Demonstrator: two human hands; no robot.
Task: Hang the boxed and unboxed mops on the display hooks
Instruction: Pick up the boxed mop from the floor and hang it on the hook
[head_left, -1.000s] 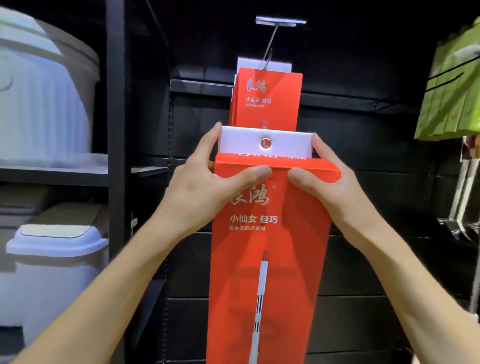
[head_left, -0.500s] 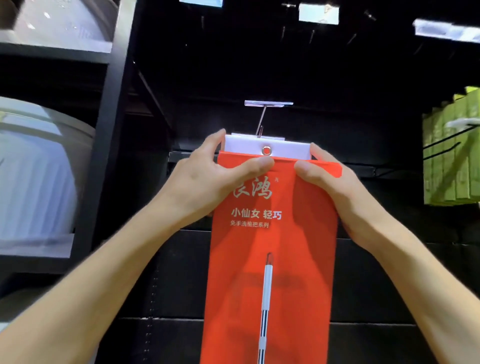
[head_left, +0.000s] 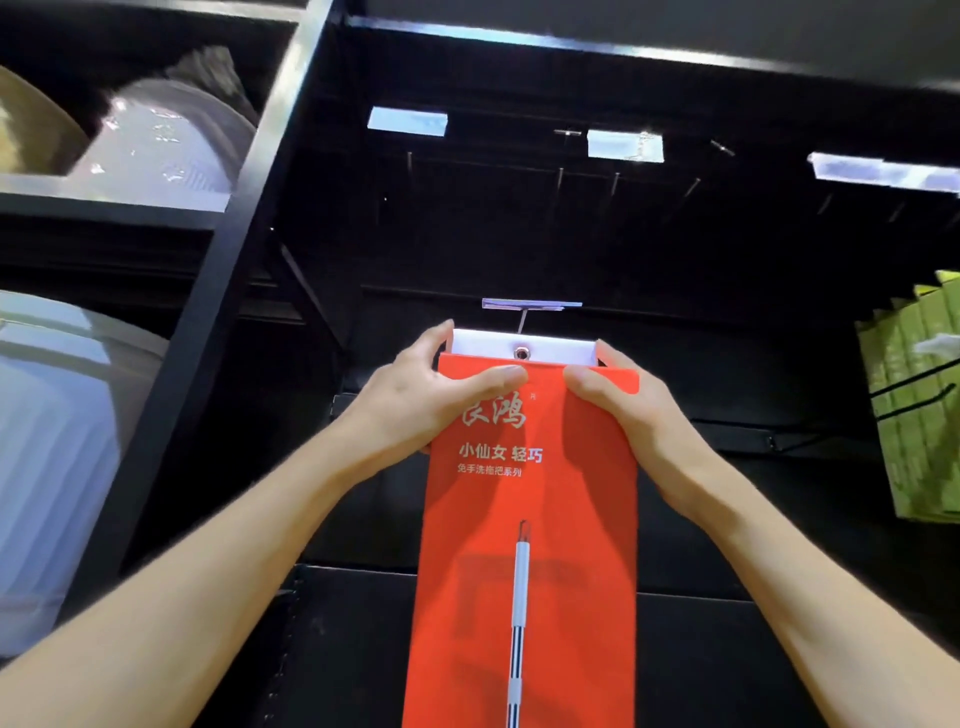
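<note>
The person holds a tall red mop box (head_left: 524, 545) upright in front of a black display wall (head_left: 727, 519). The left hand (head_left: 415, 400) grips the top left corner of the box: its thumb lies across the red front near the upper edge, and the other fingers go behind the box at the left side. The right hand (head_left: 634, 415) grips the top right corner in the same way, with the thumb on the front and the fingers behind the right edge. The two thumbs point toward each other and are close, but they do not touch.

Above the red part there is a white tab (head_left: 550, 347) with a small metal eyelet (head_left: 520, 354) in its middle. A thin display hook (head_left: 521, 325) comes down toward the eyelet from a clear price label holder (head_left: 530, 304) just above. I cannot tell if the hook already passes through the eyelet. The front of the box shows white Chinese letters and a picture of a mop handle.

On the left, large white plastic bins (head_left: 57, 441) stand on black shelves (head_left: 208, 291). On the far right some green packages (head_left: 914, 415) hang. Higher on the wall there are more hooks (head_left: 561, 179) with label holders (head_left: 625, 144)
</note>
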